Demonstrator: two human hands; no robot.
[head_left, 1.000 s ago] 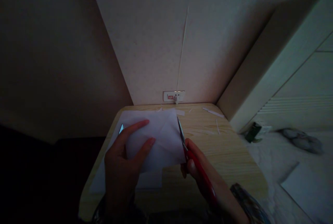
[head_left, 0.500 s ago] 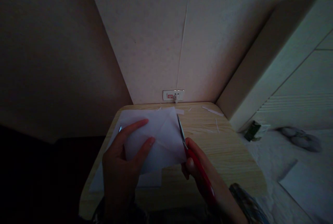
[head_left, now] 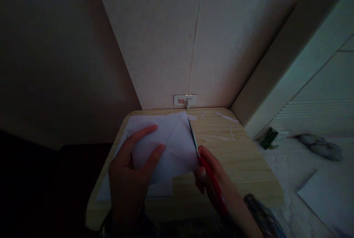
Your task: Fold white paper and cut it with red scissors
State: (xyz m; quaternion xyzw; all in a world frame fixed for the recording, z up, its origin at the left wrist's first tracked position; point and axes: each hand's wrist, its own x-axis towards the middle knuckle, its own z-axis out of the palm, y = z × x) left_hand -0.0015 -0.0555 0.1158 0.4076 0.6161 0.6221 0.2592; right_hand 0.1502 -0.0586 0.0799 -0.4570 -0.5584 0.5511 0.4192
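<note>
A creased sheet of white paper is pinched in my left hand, thumb and forefinger lying on its upper face. My right hand grips a pair of scissors with red handles. The metal blades point away from me along the right edge of the paper and look nearly closed. Beneath the held piece, more white paper lies on the small wooden table. The far fingers of my left hand are hidden under the paper.
Thin paper strips lie near the table's far right edge. A wall socket with a plug sits just behind the table. On the floor to the right are a green box, a grey bundle and a white flat sheet.
The scissor blades look closer together than before, at the paper's right edge. Both hands stay almost in place, and the view has shifted slightly.
</note>
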